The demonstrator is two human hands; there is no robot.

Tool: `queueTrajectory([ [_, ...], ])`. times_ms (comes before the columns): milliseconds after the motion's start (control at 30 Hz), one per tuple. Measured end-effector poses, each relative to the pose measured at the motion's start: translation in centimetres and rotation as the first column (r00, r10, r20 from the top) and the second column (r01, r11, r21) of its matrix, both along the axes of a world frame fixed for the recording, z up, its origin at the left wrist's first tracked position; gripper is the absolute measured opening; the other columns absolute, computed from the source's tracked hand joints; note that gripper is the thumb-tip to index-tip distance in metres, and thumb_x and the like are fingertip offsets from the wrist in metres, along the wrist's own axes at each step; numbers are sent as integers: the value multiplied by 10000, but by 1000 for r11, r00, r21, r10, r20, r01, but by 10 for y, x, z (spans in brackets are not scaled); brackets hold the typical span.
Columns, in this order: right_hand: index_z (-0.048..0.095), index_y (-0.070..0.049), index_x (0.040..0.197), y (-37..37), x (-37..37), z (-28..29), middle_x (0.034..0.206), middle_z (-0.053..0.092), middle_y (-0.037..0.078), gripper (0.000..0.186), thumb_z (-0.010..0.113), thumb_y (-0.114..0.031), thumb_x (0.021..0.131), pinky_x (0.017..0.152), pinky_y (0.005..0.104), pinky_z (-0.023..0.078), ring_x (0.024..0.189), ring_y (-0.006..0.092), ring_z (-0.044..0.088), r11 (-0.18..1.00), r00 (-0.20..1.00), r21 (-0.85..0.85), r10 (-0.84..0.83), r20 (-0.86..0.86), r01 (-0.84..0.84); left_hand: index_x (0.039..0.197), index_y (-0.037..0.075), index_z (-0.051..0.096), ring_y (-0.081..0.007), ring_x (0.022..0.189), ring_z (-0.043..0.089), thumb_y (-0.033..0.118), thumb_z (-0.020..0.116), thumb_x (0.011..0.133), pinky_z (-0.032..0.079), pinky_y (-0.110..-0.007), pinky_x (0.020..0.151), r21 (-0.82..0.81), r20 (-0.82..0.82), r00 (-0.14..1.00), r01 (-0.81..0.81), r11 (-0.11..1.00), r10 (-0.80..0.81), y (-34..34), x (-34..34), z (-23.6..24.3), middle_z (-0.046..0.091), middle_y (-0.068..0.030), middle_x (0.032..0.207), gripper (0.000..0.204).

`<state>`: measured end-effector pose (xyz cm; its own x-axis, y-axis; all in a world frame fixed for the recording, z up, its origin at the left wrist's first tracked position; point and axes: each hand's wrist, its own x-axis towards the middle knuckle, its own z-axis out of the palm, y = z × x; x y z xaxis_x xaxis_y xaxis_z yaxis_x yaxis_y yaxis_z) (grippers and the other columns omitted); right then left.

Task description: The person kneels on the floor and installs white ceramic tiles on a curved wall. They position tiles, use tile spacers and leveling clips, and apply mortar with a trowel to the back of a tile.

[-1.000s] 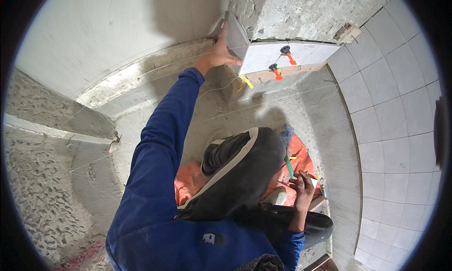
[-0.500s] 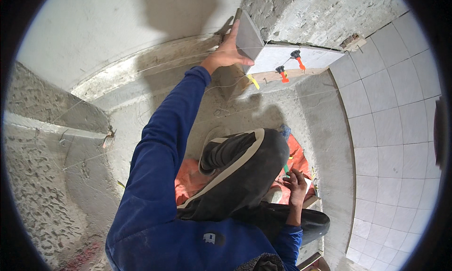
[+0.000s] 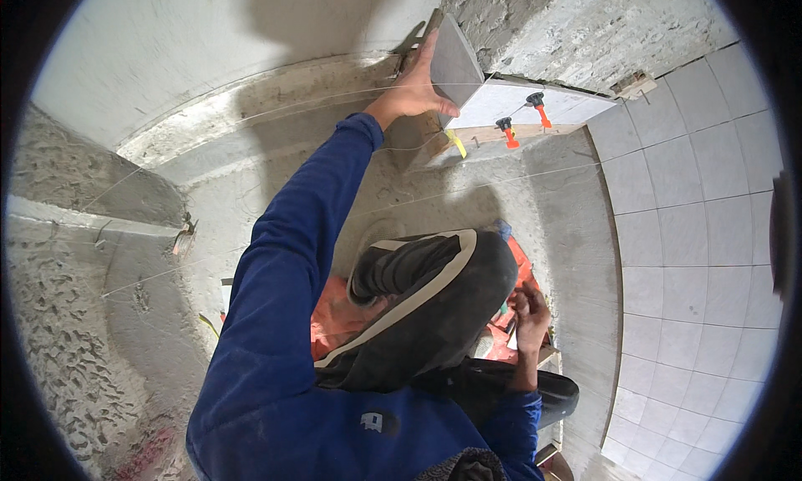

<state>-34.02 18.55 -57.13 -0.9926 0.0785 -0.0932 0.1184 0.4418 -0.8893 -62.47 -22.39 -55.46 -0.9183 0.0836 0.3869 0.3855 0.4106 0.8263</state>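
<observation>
Head view: left hand (image 3: pixel 411 95) grips tile (image 3: pixel 457 61), seemingly aligning it; right hand (image 3: pixel 531 320) half-curled, grip unclear; steadiness looks needed next.

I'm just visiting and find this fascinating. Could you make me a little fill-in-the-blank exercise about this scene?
1. The hand touching the grey corner tile is the person's ____ one.
2. The sleeve on that arm is coloured ____.
3. On the white tile there are ____ black-and-orange clips.
4. The tiled wall is on the picture's ____ side.

Missing words: left; blue; two; right.
</observation>
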Motion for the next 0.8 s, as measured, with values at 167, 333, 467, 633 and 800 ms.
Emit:
queueTrajectory([
  [167,545,53,1240,-27,-46,41,1029,655,112,426,636,-245,949,782,301,517,884,168,641,992,988,-76,90,-128,-100,1526,85,-75,-387,1457,122,380,959,385,160,-420,1195,-42,-20,1000,-14,999,13,-2,-3,-9,106,-248,1569,1568],
  [333,579,55,1204,-74,-93,95,1078,657,137,299,601,-54,926,884,313,502,986,172,625,990,964,48,137,-228,-129,1534,86,-27,-377,1455,143,334,958,375,166,-403,1192,54,-64,998,8,998,-5,-1,-5,-14,133,-240,1567,1541],
  [467,574,32,1231,-130,-143,147,1037,662,114,340,634,-88,919,860,287,497,961,165,627,930,878,-10,344,-333,-368,1537,83,9,-344,1460,150,264,948,404,177,-391,1188,62,8,1000,-8,998,7,0,1,-9,139,-230,1570,1482],
  [633,449,-23,1380,-190,-197,189,1031,660,123,470,589,-172,957,747,260,502,840,146,636,863,849,-5,496,-180,-505,1537,81,23,-310,1411,275,145,930,428,256,-368,1153,66,18,999,-51,997,50,4,1,-6,263,-208,1526,1434],
  [800,427,-16,1393,-204,-218,189,996,674,109,555,598,-169,888,714,273,507,794,145,627,854,852,-25,514,-102,-519,1536,128,39,-339,1417,255,161,936,374,264,-395,1165,126,-16,1000,-22,992,24,4,-10,-14,252,-192,1529,1469],
])
